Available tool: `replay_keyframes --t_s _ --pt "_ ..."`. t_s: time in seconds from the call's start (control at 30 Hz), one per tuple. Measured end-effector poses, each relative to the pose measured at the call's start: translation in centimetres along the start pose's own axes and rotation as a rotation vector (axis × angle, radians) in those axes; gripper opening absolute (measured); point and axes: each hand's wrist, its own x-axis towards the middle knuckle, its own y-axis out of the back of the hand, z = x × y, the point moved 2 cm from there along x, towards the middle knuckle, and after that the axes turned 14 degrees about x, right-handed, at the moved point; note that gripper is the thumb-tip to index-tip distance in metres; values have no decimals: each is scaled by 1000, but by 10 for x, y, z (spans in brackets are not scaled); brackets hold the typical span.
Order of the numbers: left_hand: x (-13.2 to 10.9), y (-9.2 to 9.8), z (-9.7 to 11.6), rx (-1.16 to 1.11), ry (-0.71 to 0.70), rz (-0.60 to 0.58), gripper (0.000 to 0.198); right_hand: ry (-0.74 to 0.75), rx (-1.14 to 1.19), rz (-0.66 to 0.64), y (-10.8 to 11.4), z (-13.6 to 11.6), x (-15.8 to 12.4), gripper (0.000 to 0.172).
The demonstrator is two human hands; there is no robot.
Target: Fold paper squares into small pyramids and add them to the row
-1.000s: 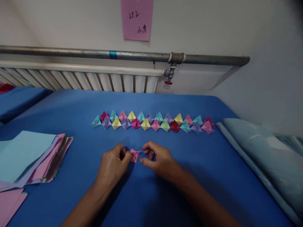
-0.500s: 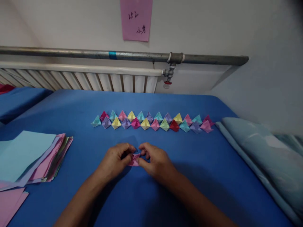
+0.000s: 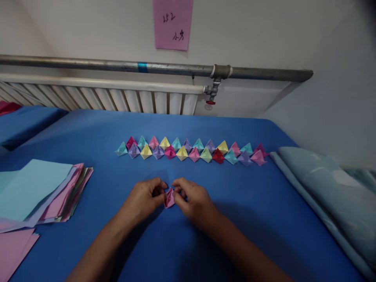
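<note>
A small pink folded paper boat (image 3: pixel 169 198) is held between my two hands, just above the blue surface. My left hand (image 3: pixel 148 196) pinches its left side between thumb and fingers. On the right side, my right hand (image 3: pixel 190 197) grips it the same way. Part of the paper is hidden behind my fingertips. Farther away, several finished paper boats (image 3: pixel 182 153) in many colours stand in two close rows, one behind the other.
Stacks of coloured paper sheets (image 3: pixel 44 192) lie on the left, with pink sheets (image 3: pixel 14 250) nearer me. A folded pale-blue cloth (image 3: pixel 320 188) lies along the right edge. Behind the blue surface (image 3: pixel 117 125) are a radiator (image 3: pixel 117 100) and a pipe (image 3: pixel 176 69).
The pink paper has gone from a wide, flatter shape to a narrower, pointed boat shape as both hands work its ends. The view has shifted slightly.
</note>
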Motion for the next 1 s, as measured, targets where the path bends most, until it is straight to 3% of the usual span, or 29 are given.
replay_keyframes --t_s 0.23,0.37,0.57,0.73,1.0 --pt "-3 2 7 153 9 39 16 33 17 -5 -3 0 2 19" --pt "-3 1 9 250 -72 96 17 61 -15 -11 -4 0 1 15" --pt "-3 -1 4 241 -96 152 19 28 -162 -17 -4 -1 0 9" --pt "-1 -2 3 208 -110 124 18 31 -200 -31 -3 -1 3 16" --pt "1 -5 3 292 -61 129 15 -105 -239 -48 -3 -3 10 8"
